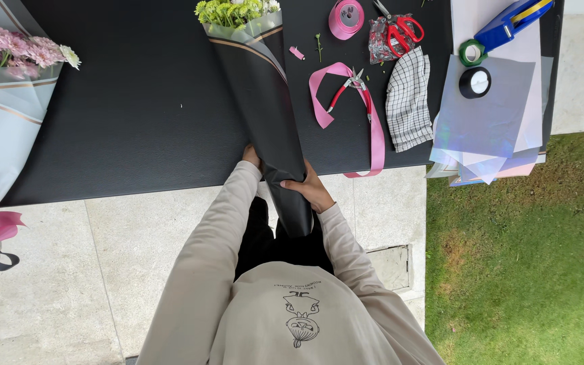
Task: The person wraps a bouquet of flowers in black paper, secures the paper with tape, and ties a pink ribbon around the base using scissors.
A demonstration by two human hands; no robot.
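A bouquet of green and white flowers [232,10] wrapped in black paper [265,101] lies on the black table [136,101], its narrow end hanging over the near edge. My right hand [310,189] grips the wrap's lower stem part from the right. On the left side of the same narrow part rests my left hand [252,155], mostly hidden behind the paper. A loose pink ribbon [376,128] lies just right of the bouquet, with red-handled pliers [353,88] on it.
A second bouquet of pink flowers in pale wrap [1,115] with a pink bow lies at far left. Ribbon spool [346,19], red scissors [400,30], checked cloth [408,98], tape rolls [474,81], tape dispenser [512,20] and paper sheets [488,115] sit at right. Grass lies beyond.
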